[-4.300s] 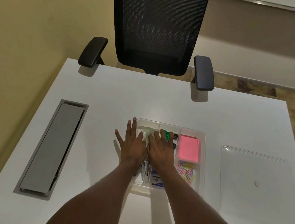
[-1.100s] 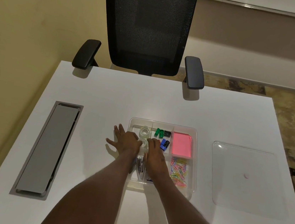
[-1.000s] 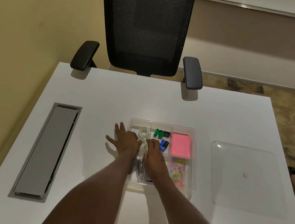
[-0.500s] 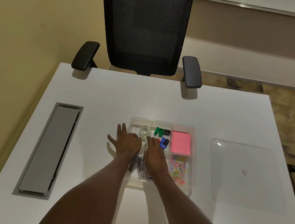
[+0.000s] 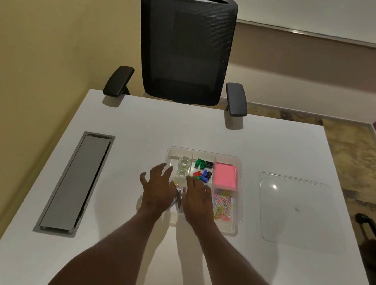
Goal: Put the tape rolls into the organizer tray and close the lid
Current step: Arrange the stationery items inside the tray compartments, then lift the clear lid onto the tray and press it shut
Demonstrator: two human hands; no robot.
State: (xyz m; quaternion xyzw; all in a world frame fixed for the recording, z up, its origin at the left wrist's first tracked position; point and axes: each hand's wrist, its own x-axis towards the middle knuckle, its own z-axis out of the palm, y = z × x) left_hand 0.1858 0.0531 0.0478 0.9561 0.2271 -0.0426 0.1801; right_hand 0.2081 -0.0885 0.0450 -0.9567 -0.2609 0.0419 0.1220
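A clear organizer tray (image 5: 240, 172) sits mid-table. Two clear tape rolls (image 5: 184, 162) lie in its back-left compartment, one behind the other. My left hand (image 5: 157, 189) rests flat over the tray's left rim, fingers spread, holding nothing. My right hand (image 5: 197, 196) lies palm down over the tray's front-left compartments, just short of the nearer roll, also holding nothing. The clear lid (image 5: 297, 209) lies flat on the table to the right of the tray, apart from it.
The tray also holds coloured clips (image 5: 203, 171), a pink sticky-note pad (image 5: 224, 177), paper clips (image 5: 223, 204) and a stapler (image 5: 178, 200) between my hands. A grey cable hatch (image 5: 76, 183) is set into the white table at left. A black chair (image 5: 183, 47) stands at the far edge.
Both hands have slid back toward me off the tape rolls, which now lie uncovered in the back-left compartment. The lid has not moved.
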